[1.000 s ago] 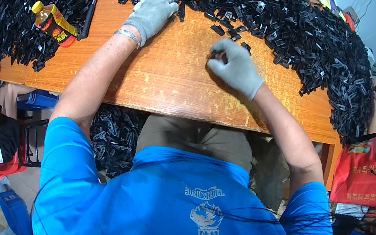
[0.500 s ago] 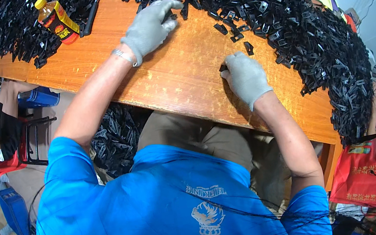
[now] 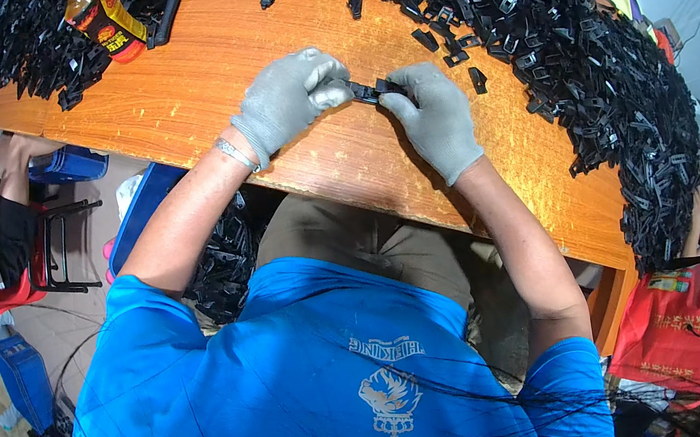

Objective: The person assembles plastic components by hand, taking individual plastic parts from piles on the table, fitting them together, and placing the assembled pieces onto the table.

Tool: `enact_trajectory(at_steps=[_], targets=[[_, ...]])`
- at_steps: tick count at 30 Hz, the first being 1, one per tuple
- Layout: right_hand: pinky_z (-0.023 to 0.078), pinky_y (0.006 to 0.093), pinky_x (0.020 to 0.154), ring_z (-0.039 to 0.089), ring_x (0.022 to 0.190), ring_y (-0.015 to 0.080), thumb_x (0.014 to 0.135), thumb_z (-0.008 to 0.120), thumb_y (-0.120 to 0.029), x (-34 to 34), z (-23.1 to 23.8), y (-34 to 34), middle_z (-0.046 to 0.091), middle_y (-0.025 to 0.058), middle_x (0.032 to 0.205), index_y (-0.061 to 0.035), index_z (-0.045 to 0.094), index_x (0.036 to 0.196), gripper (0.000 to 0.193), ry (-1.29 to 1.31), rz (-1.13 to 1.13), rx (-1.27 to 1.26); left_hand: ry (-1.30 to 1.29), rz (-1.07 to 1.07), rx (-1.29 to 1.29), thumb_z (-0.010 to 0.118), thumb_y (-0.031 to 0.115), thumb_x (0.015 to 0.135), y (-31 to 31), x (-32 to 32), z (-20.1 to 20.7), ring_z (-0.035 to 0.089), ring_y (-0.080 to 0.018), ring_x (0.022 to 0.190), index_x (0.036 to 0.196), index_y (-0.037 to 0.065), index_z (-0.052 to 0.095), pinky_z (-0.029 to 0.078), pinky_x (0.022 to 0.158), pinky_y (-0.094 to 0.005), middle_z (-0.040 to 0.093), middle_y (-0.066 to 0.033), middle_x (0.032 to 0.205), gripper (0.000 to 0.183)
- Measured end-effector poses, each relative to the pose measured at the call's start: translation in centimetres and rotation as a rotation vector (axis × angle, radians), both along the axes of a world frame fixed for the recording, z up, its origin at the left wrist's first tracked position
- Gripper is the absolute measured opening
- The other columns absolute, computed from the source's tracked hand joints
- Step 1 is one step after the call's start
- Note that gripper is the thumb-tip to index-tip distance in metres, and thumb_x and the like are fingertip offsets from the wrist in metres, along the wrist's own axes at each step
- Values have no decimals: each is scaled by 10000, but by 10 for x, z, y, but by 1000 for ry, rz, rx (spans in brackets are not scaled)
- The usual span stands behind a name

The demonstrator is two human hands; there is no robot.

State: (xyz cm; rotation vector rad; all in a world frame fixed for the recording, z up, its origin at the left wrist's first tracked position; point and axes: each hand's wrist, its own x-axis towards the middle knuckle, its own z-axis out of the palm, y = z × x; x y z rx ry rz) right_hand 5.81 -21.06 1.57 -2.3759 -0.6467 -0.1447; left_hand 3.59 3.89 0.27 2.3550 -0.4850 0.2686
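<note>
Hands (image 3: pixel 288 103) (image 3: pixel 438 121), earlier apart, now hold black parts (image 3: pixel 365 92) between them.

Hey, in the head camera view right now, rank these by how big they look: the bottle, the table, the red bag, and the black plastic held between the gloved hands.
Largest to smallest:
1. Table
2. Red bag
3. Bottle, its top near the picture's edge
4. Held black plastic
</note>
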Motion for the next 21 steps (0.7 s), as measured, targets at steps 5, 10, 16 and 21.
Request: enact_trajectory(at_steps=[5,10,16,21], targets=[[578,457,846,716,993,341,896,836,-229,4,-3,-2,716,125,1052,-110,785,1070,217,-56,47,-27,-145,38,219,767,255,935,-10,-8,1,677,-332,938,1021,133,752,555,795,-447,678,-80,962,150],[578,446,809,714,968,327,883,841,-219,9,-7,-11,713,101,1052,-117,789,1040,195,-94,81,-10,-139,38,218,749,261,929,-9,-6,-1,663,-322,945,1022,147,759,548,789,-454,647,-79,962,147],[583,467,778,723,906,324,928,794,-297,16,-7,9,688,95,1005,-160,802,984,148,-166,146,-166,-167,54,256,765,282,938,-19,-4,1,663,-320,954,1018,147,760,545,806,-460,656,-74,976,157],[583,463,857,724,1004,319,931,794,-329,9,-2,15,719,99,1050,-154,811,1013,194,-88,272,-94,-97,-2,298,832,281,889,16,-31,21,664,-345,981,977,145,758,548,839,-473,653,-98,973,178]])
